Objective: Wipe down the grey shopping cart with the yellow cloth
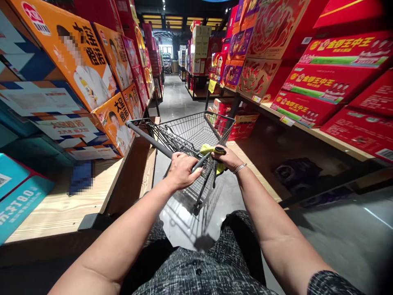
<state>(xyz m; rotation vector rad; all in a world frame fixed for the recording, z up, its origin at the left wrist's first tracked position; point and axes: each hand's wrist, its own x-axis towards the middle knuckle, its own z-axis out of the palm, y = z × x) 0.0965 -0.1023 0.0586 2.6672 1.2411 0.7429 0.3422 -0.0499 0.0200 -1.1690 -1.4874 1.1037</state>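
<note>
A black wire shopping cart (184,131) stands in front of me, turned at an angle. My left hand (183,170) is closed around its dark grey handle (150,139), thumb along the bar. At the handle's right end, my right hand (227,159) is closed, its fingers mostly hidden. Against that hand lies a yellow-green cloth or glove (207,148), hanging partly below the bar. A small black loop-shaped piece with a yellow edge (220,150) shows at the right fingers; I cannot make out its kind. The cart's basket shows bare wire mesh.
Orange drink cartons (82,61) are stacked on a wooden shelf (58,205) at left, near a turquoise box (21,196). Red cartons (331,82) line the right shelf (322,137). A grey tiled aisle (172,92) runs ahead between displays.
</note>
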